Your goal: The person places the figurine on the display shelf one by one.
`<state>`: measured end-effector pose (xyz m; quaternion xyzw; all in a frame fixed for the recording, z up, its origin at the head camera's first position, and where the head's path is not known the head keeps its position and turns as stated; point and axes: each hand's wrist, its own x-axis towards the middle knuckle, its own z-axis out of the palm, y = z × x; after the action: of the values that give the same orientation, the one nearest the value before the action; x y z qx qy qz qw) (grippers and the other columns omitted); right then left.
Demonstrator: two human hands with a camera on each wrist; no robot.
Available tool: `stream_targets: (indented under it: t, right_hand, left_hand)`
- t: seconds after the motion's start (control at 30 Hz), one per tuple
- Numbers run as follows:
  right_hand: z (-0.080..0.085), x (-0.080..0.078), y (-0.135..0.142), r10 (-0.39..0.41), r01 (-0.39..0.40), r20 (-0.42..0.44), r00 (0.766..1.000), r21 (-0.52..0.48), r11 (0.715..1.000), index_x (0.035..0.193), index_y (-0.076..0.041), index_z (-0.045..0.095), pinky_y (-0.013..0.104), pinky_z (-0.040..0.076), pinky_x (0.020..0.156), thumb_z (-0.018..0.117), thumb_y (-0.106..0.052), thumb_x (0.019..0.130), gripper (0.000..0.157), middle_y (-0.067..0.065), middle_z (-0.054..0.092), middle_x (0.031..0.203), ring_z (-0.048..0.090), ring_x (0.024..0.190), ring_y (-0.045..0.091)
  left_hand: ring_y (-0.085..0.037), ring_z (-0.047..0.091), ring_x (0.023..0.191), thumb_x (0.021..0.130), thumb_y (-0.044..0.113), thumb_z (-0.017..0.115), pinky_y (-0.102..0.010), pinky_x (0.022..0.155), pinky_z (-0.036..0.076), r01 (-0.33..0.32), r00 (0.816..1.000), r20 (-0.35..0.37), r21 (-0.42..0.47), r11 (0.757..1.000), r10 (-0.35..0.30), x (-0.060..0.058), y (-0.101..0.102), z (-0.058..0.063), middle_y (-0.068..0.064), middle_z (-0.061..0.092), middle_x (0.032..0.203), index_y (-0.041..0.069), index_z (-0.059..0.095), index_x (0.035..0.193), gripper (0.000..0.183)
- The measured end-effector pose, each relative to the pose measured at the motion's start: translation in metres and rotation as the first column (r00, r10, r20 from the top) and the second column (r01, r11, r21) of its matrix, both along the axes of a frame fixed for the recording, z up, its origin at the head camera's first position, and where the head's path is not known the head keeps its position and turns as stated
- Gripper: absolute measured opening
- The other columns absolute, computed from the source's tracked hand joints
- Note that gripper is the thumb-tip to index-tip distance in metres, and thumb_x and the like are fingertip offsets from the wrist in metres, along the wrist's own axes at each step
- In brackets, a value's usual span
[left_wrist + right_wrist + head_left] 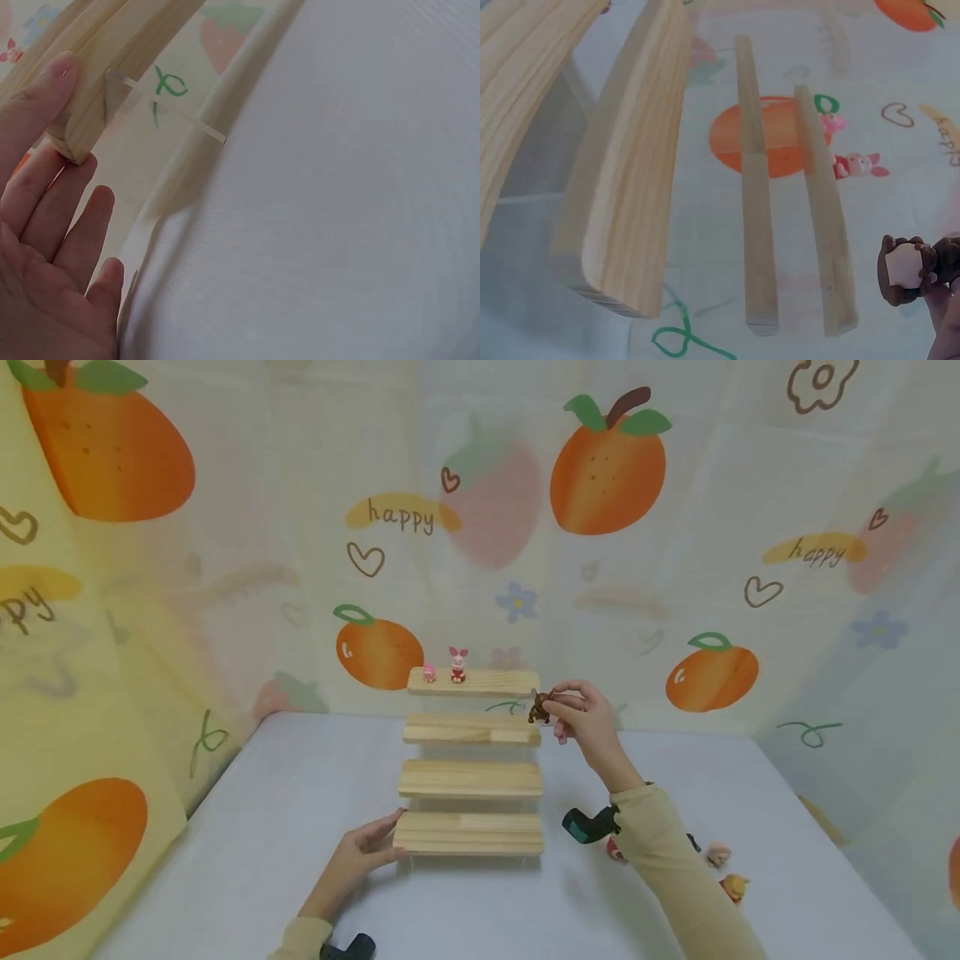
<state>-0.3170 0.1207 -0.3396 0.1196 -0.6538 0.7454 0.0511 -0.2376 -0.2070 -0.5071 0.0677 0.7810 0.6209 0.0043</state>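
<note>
A tiered display stand with wooden shelves (471, 778) stands on the white table. My left hand (363, 860) grips the left end of its lowest shelf (468, 833); the left wrist view shows the thumb (37, 105) on one face and fingertips at the other edge. My right hand (588, 718) pinches a small brown figurine (539, 707) in the air by the right end of the upper shelves. In the right wrist view the figurine (911, 270) shows a pale patch, and most of the hand is out of frame. On the top shelf stand a pink-eared figurine (458, 666) and a smaller pink figurine (429, 672).
More figurines lie at the table's right, among them a yellow-and-red one (735, 887) and a pale pink one (717, 854). A red one (616, 848) is partly hidden by the right sleeve (675, 868). Behind the table hangs a fruit-printed cloth (300, 468). Clear legs (169, 105) support the shelves.
</note>
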Motion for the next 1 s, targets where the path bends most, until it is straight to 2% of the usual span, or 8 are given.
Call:
stream_targets:
  t: [0.1,0.27,0.43,0.73,1.0]
  right_hand:
    - [0.004,-0.007,-0.003,0.018,-0.018,0.003,1.0,0.009,1.0,0.106,0.005,0.044,0.02,0.042,0.037,0.059,0.0,0.085,0.026,0.004,0.062,0.078,0.047,0.041,0.011]
    - [0.015,-0.018,-0.004,0.006,-0.005,-0.013,1.0,0.063,0.998,0.103,0.003,0.046,0.021,0.043,0.037,0.06,-0.002,0.084,0.024,0.005,0.062,0.076,0.047,0.04,0.012]
    - [0.024,-0.025,-0.015,0.03,-0.028,-0.017,0.999,0.099,0.995,0.101,0.001,0.046,0.022,0.043,0.038,0.06,-0.003,0.085,0.021,0.008,0.061,0.078,0.049,0.042,0.012]
    - [0.031,-0.034,-0.034,0.035,-0.035,0.009,0.999,0.056,0.998,0.103,0.003,0.045,0.021,0.043,0.039,0.058,-0.001,0.085,0.023,0.008,0.06,0.08,0.049,0.042,0.012]
    - [0.029,-0.043,-0.049,-0.004,0.005,0.04,0.999,-0.027,1.0,0.103,0.0,0.046,0.019,0.042,0.037,0.058,0.001,0.085,0.021,0.006,0.059,0.081,0.047,0.041,0.01]
  left_hand:
    - [-0.024,0.04,0.12,0.069,0.017,0.077,-0.042,0.099,0.03,-0.004,1.0,-0.005,0.008,1.0,0.004,-0.001,-0.001,0.0,-0.006,0.05,0.127,0.003,0.054,0.121,0.059]
    - [-0.026,0.039,0.121,0.071,0.015,0.075,-0.043,0.101,0.028,0.045,0.999,-0.023,0.022,0.999,-0.044,-0.005,0.002,0.0,-0.009,0.048,0.128,0.001,0.053,0.122,0.058]
    - [-0.025,0.04,0.12,0.07,0.013,0.076,-0.042,0.101,0.027,0.014,1.0,-0.001,0.028,1.0,-0.014,-0.001,0.002,0.002,-0.009,0.049,0.127,0.001,0.054,0.121,0.057]
    - [-0.025,0.04,0.12,0.071,0.014,0.075,-0.042,0.101,0.028,0.005,1.0,0.009,0.027,1.0,-0.006,0.002,0.001,0.003,-0.009,0.048,0.128,0.001,0.053,0.122,0.057]
    - [-0.027,0.041,0.119,0.071,0.016,0.076,-0.045,0.1,0.029,-0.005,1.0,-0.012,0.001,1.0,0.005,0.001,0.0,0.003,-0.011,0.049,0.127,0.0,0.054,0.121,0.057]
